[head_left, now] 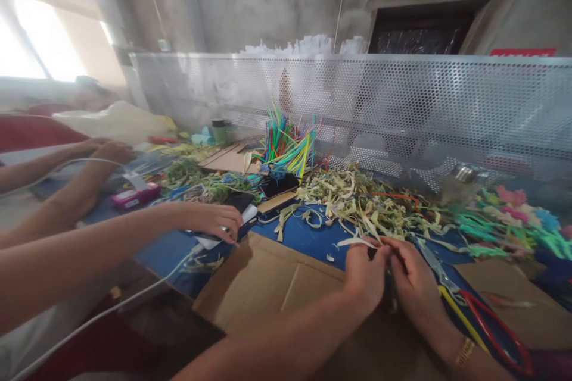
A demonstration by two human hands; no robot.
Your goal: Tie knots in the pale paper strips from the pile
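My left hand (365, 272) and my right hand (413, 277) are close together above a sheet of cardboard (268, 280), fingers pinched. A pale, husk-like strip (355, 242) sticks out to the left from between the fingertips of my left hand. My right fingertips meet the left ones at the same spot; what lies inside their pinch is hidden. Just beyond the hands spreads a heap of dried, pale green strips (353, 193). Scissors with red handles (494, 324) lie right of my right wrist, beside a yellow stick (462, 317).
Another person's hand (210, 221) with a ring reaches in from the left by a phone (277, 184). Colourful stems (288, 143) stand at the back before a perforated metal panel (402, 101). Bright craft flowers (513, 220) lie right. A white cable (120, 303) crosses the lower left.
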